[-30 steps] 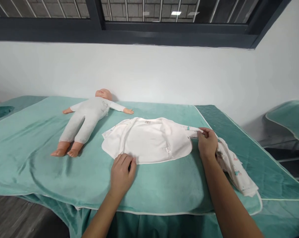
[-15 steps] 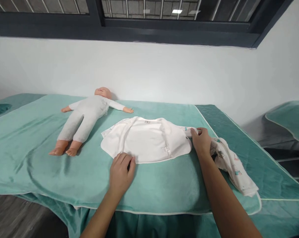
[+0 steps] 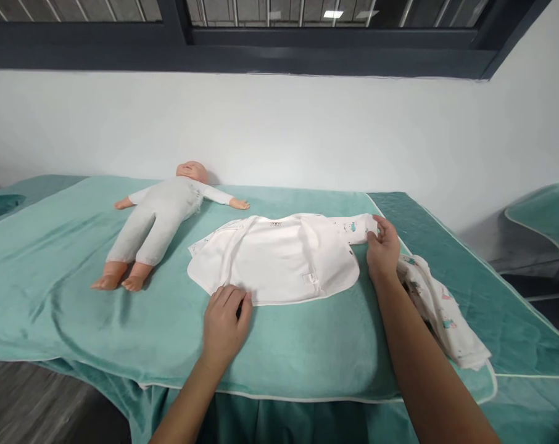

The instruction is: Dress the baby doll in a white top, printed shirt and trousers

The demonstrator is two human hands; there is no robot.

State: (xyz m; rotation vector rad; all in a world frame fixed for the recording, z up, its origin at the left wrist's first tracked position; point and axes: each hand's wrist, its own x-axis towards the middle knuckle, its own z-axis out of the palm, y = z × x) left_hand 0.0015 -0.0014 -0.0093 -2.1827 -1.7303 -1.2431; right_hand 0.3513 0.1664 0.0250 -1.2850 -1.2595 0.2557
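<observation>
A white baby shirt (image 3: 279,262) lies spread on the green cover, inner side up, its small printed sleeve (image 3: 353,228) stretched out to the right. The cuff of that sleeve is pinched between the thumb and fingers of my right hand (image 3: 384,250). At the lower left hem, my left hand (image 3: 227,320) is closed with curled fingers on the edge of the cloth; its fingertips are partly hidden. The opposite sleeve shows only as a short printed end at the shirt's left.
A baby doll (image 3: 168,206) in a pale suit lies on its back at the left. Beside my right forearm is a bunched printed garment (image 3: 446,314). Behind the green cover (image 3: 307,357) rise a white wall (image 3: 279,129) and a dark window frame (image 3: 330,58).
My right hand has moved up and slightly right with the cuff, and the sleeve now lies straighter and longer. The left hand has stayed at the hem.
</observation>
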